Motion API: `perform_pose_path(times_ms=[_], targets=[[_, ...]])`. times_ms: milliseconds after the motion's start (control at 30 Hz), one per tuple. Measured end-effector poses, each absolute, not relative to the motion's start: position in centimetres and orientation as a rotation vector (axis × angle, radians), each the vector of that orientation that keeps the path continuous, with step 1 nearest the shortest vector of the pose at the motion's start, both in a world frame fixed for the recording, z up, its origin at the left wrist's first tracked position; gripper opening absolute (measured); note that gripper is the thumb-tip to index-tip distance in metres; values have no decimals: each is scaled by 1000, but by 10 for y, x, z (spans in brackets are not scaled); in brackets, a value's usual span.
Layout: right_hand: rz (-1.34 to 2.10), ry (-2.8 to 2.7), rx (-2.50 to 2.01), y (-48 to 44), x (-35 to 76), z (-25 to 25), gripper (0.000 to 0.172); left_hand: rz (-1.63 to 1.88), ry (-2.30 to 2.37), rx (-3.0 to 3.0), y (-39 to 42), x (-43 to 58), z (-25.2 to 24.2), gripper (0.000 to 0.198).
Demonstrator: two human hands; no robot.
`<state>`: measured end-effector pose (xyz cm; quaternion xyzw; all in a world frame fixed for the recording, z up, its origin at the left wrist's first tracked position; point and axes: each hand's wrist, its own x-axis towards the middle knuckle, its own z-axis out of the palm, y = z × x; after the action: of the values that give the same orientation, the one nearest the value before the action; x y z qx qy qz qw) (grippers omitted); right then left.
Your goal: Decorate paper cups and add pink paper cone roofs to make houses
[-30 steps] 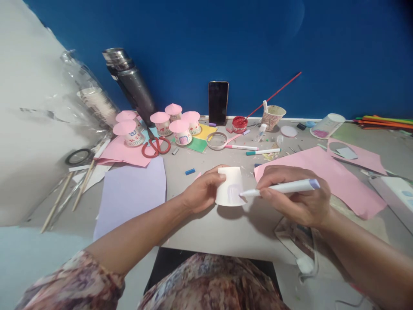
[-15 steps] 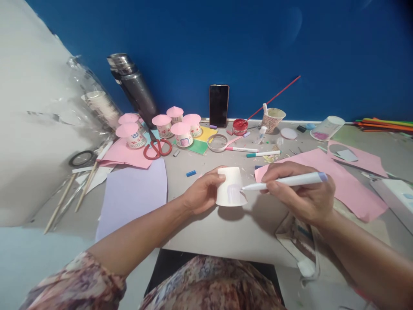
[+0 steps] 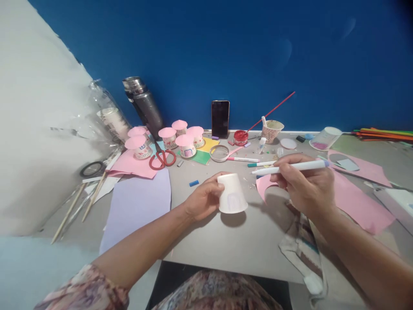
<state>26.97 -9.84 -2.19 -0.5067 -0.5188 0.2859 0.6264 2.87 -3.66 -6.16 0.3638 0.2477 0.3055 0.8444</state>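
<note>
My left hand point(image 3: 206, 199) is closed around a white paper cup point(image 3: 229, 187), held upside down just above the table. A pale purple arch shape shows on the cup's side near its rim. In my right hand point(image 3: 305, 185) is a white marker pen point(image 3: 290, 167) with a purple end; its tip points left, apart from the cup. To the left of the purple sheet's top corner lie red-handled scissors point(image 3: 162, 160). Several small decorated cups with pink cone roofs point(image 3: 186, 146) stand beyond my left hand.
A purple paper sheet point(image 3: 137, 206) lies at left, pink paper point(image 3: 358, 200) at right. Behind stand a flask point(image 3: 146, 110), a phone point(image 3: 220, 119), a red paint pot point(image 3: 240, 137) and a patterned cup point(image 3: 271, 132). A roll of tape point(image 3: 219, 153) and markers point(image 3: 243, 159) lie between. A cloth point(image 3: 303, 245) sits near the front edge.
My right hand has drawn the marker up and away from the cup; its tip was at the cup's side before. The cup has tilted slightly in my left hand. The view has shifted upward.
</note>
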Motion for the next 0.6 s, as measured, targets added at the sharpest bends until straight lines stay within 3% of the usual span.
perform_pose_path(times_ms=[333, 600], targets=[[988, -1027, -1156, -80, 275, -28, 38, 835, 639, 861, -22, 19, -52, 47], [1097, -852, -1109, -72, 275, -34, 34, 756, 601, 740, -19, 18, -56, 47]])
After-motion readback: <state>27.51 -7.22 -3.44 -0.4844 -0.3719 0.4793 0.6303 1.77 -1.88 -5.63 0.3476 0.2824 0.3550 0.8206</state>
